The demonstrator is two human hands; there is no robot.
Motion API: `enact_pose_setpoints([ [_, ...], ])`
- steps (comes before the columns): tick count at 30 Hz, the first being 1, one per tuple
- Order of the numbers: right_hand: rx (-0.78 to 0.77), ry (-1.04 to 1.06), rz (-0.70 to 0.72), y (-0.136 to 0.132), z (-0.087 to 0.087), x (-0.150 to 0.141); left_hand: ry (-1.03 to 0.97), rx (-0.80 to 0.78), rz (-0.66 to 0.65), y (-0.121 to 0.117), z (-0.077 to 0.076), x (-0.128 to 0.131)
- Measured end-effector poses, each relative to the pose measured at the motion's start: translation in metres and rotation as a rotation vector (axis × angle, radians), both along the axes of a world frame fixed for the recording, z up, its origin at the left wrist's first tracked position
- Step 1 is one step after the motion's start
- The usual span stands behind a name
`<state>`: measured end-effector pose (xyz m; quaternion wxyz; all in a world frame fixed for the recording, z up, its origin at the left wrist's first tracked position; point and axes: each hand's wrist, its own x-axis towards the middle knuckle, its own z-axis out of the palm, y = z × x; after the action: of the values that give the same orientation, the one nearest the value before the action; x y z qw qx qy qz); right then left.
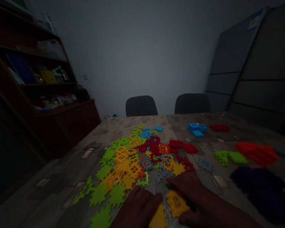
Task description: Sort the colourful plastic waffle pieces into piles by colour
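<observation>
From the left hand (135, 210) and right hand (199, 199), a heap of plastic pieces (130, 161) blocks 9 to 12 o'clock. A narrow lane of table top (219, 181) runs toward 2 o'clock, between a grey piece (205, 165) and a dark purple pile (258, 193) at 3 o'clock.

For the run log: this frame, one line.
left hand: by yellow plastic waffle tile | right hand: at second yellow plastic waffle tile | beside: mixed-colour plastic tile heap

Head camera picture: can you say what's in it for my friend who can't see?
The left hand and right hand are at a yellow plastic building piece on a patterned table. A jumbled pile of green, yellow, red and blue pieces lies ahead, with separate single-colour heaps to the right.
</observation>
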<state>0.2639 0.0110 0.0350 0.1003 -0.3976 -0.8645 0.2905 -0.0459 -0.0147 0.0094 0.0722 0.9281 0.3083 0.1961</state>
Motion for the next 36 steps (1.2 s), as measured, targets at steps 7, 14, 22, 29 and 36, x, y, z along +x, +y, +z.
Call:
enact_pose_setpoints([
  [7, 0.287, -0.051, -0.226, 0.033, -0.004, 0.018, 0.005, 0.096, -0.005, 0.006, -0.009, 0.001],
  [14, 0.414, -0.124, -0.217, 0.04, -0.015, 0.01, -0.014, 0.111, -0.012, 0.005, -0.002, 0.003],
  [22, 0.381, 0.011, -0.292, 0.039, 0.006, 0.004, 0.012, 0.114, -0.021, 0.006, 0.001, 0.005],
  [29, 0.198, 0.161, -0.413, 0.033, 0.003, 0.013, 0.055, 0.133, -0.01, 0.005, -0.001, 0.003],
  [36, 0.239, -0.091, -0.394, 0.031, 0.021, 0.019, 0.048, 0.081, -0.014, 0.003, 0.006, 0.006],
])
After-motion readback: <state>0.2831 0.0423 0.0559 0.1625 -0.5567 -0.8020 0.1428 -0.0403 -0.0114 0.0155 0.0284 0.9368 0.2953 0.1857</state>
